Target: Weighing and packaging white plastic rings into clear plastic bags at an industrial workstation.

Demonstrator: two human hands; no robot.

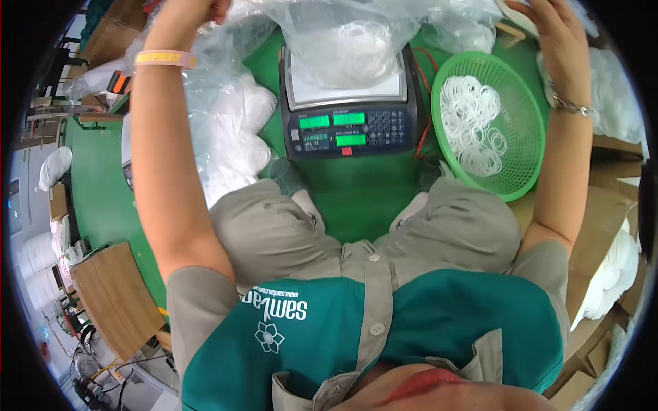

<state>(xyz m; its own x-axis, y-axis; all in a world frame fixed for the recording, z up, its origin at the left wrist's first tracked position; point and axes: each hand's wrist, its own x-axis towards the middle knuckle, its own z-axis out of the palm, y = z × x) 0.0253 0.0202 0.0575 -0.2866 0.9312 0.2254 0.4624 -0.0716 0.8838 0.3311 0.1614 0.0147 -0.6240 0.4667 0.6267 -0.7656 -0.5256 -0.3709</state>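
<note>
A clear plastic bag (pixel 322 24) with white rings (pixel 363 51) in its bottom rests on the pan of a dark digital counting scale (pixel 353 130). Its upper part spreads between my raised arms and runs out at the top edge. My left hand (pixel 216 11), partly cut off there, has its fingers curled at the bag's left side. My right hand (pixel 558 38) is at the bag's far right, thumb and fingers bent toward the plastic; the fingertips lie at the frame's edge. Beside the scale, a green mesh basket (pixel 524 147) tilts with loose white rings (pixel 473 116) in it.
Filled bags of white items (pixel 240 127) lie left of the scale. More white bags (pixel 613 89) and open cardboard boxes (pixel 589 226) stand at the right. A red cable (pixel 428 89) runs between scale and basket. A brown wooden board (pixel 116 298) is at the lower left.
</note>
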